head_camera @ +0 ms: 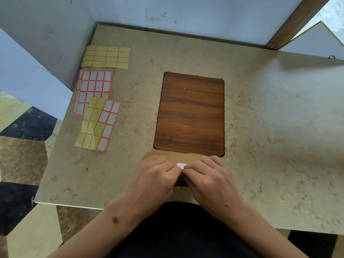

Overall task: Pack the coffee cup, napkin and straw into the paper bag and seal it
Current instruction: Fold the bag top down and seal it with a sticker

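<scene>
A brown paper bag stands at the table's near edge, its folded top seen from above and mostly hidden under my hands. A small white sticker with an orange border lies on the fold. My left hand and my right hand both rest on the bag top with fingers curled, their fingertips meeting at the sticker and pressing on it. The coffee cup, napkin and straw are out of sight.
Three sheets of orange-bordered labels lie at the left: a yellow one at the back, a white one in the middle, a partly peeled one nearest. A dark wooden board is set into the beige marble table. Walls close off the back and left.
</scene>
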